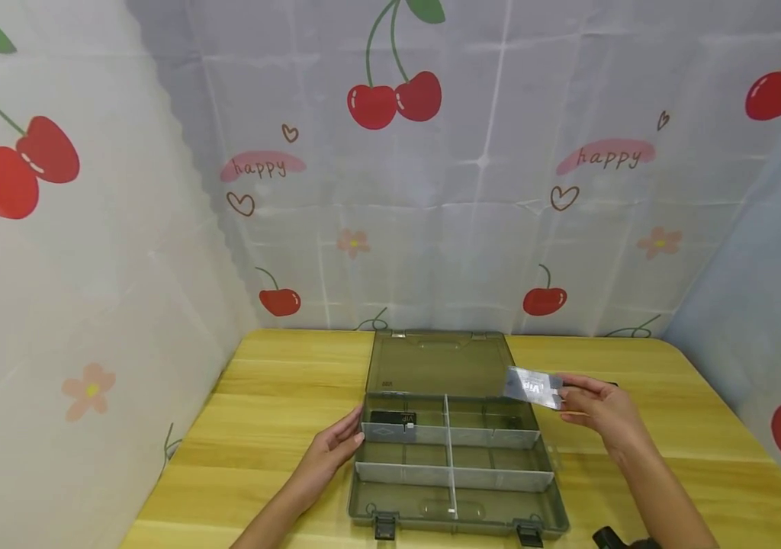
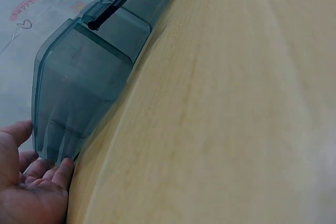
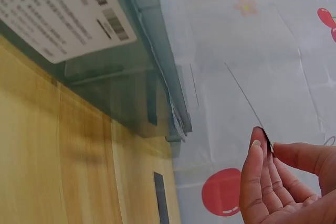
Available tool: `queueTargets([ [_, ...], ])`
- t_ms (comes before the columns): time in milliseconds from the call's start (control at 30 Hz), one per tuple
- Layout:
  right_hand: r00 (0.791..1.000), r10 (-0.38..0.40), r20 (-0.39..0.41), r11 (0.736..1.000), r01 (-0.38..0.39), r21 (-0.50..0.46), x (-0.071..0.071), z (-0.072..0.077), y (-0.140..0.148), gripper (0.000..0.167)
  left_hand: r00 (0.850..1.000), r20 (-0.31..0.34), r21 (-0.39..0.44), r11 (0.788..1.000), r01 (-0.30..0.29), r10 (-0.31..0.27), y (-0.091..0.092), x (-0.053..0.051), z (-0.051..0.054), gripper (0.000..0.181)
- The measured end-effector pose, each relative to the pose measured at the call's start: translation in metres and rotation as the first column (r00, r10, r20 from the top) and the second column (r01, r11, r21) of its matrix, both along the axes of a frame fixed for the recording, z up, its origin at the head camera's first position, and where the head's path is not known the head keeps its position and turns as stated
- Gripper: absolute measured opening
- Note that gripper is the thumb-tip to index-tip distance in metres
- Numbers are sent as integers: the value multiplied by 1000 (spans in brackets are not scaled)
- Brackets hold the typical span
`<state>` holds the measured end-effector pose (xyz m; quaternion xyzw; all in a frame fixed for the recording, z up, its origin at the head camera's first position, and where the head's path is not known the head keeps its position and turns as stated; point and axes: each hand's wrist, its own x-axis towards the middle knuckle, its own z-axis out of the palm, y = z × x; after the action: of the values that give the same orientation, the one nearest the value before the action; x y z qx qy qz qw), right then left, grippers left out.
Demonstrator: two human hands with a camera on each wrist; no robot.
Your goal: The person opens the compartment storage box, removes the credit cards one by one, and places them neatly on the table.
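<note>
A translucent grey-green box [image 1: 500,457] with dividers lies on the table, its lid [image 1: 438,366] folded back. My left hand [image 1: 325,457] touches the box's left side, thumb on the rim; in the left wrist view the fingers of that hand [image 2: 39,182] rest at the box's corner. My right hand [image 1: 606,415] pinches a silvery card marked Vip [image 1: 531,386] above the box's back right corner. Edge-on in the right wrist view, the card [image 3: 245,98] sits between thumb and fingers of the hand [image 3: 283,187]. A black card [image 1: 390,418] lies in the back left compartment.
A dark flat object [image 3: 161,198] lies on the wooden table [image 1: 281,404] beyond the box in the right wrist view. Two black latches [image 1: 384,526] hang from the box's front edge. Cherry-patterned cloth [image 1: 432,191] surrounds the table at the back and sides.
</note>
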<state>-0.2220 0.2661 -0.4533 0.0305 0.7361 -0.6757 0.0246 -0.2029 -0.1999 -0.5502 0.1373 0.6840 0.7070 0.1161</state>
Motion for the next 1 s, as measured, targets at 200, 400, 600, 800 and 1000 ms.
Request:
queueTargets([
  [200, 1000, -25, -3, 1000, 25, 19, -2, -1, 12, 49, 1000, -5, -2, 1000, -4, 4, 1, 1, 2, 63],
  [400, 999, -50, 12, 999, 50, -9, -3, -2, 23, 41, 1000, -2, 0, 1000, -1, 1, 1, 2, 1, 63],
  [600, 997, -67, 25, 996, 68, -65, -3, -4, 32, 19, 1000, 2, -2, 1000, -6, 6, 1, 1, 2, 62],
  [800, 994, -95, 43, 989, 100, -107, -5, -9, 41, 17, 1000, 1, 0, 1000, -5, 5, 1, 0, 2, 62],
  [1000, 994, -97, 54, 990, 102, -99, -6, -17, 50, 19, 1000, 2, 6, 1000, 1, -1, 1, 1, 2, 62],
])
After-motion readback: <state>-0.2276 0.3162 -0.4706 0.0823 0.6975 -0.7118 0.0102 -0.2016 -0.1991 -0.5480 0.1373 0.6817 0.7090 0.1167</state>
